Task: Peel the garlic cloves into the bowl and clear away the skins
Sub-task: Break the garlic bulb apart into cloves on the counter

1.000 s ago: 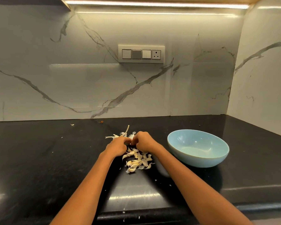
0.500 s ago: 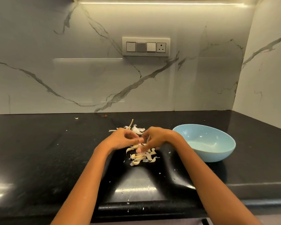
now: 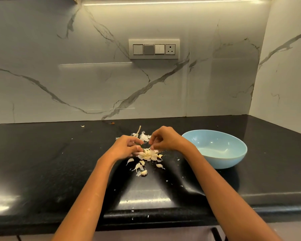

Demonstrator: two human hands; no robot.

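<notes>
Two hands meet over a cluster of garlic cloves (image 3: 149,154) on the black counter (image 3: 42,162): the left hand (image 3: 124,148) touches the cluster's edge with curled fingers, and the right hand (image 3: 165,139) pinches at its far side, though what it holds is unclear. Loose skins (image 3: 144,136) lie just behind the hands, and the light blue bowl (image 3: 215,148) sits empty to the right.

A black polished desk (image 3: 42,162) is spanning the scene, reflecting the overhead light along its near edge. A white marble backsplash (image 3: 76,75) with grey veins is rising at the far side. A switch panel (image 3: 154,49) with one socket is sitting on the backsplash, centre.
</notes>
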